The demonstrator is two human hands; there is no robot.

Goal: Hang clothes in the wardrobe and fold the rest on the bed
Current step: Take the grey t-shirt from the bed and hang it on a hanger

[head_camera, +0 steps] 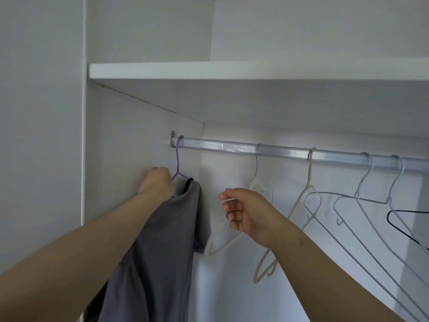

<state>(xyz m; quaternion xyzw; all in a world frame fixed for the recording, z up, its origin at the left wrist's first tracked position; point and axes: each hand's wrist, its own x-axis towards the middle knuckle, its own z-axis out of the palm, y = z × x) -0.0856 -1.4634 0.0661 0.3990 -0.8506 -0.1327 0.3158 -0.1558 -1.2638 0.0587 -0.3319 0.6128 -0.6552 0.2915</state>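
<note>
**A:** What's around the rail?

**B:** The rail (278, 151) runs under a white shelf (209, 70), with its left end fixed to the wardrobe's side wall (127, 140). Other hangers hang along it to the right: a white hanger (220, 248), a cream hanger (310, 173), grey wire hangers (356, 195) and, at the frame's edge, a black hanger (408, 211). The white one hangs just behind the right hand.

**A:** And the garment?

**B:** A grey garment (162, 240) is on a purple hanger (178, 159). The hanger is hooked over the rail's far left end, just beside the side wall. Its neck runs nearly straight down from the rail. The cloth hangs long and vertical below it, past the bottom of the frame and partly behind the left forearm.

**A:** The hands?

**B:** The left hand (156, 182) is raised on an outstretched arm, its back toward the camera. Its grip is clamped on the purple hanger's shoulder at the garment's top. The right hand (246, 212) is held up just right of the garment and touches nothing. Its grip is apart, fingers loosely curled, palm facing left.
</note>
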